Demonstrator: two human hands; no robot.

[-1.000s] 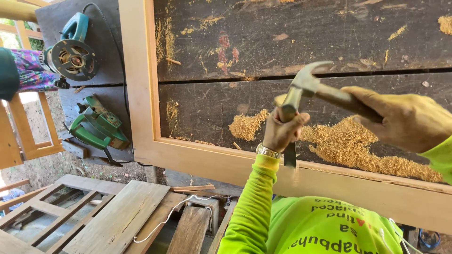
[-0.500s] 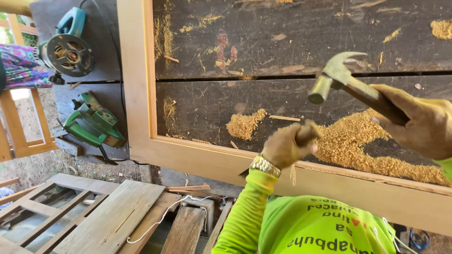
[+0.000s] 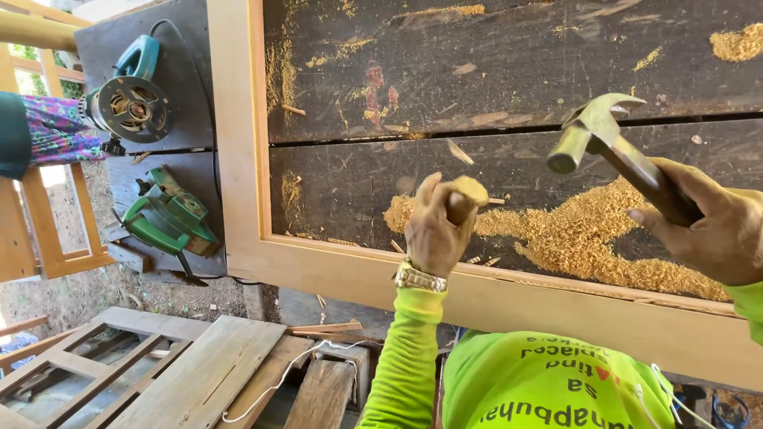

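Chisel handle (image 3: 463,199) upright in left hand (image 3: 433,230), fingers wrapped tight round it, worn wooden top poking above fist. Below fist: pale wooden frame (image 3: 334,274) rail. Right of it: sawdust pile (image 3: 588,238) on dark workbench (image 3: 509,63). Right hand (image 3: 703,222) clenched on claw hammer (image 3: 604,139), head raised up-right of chisel, well apart.
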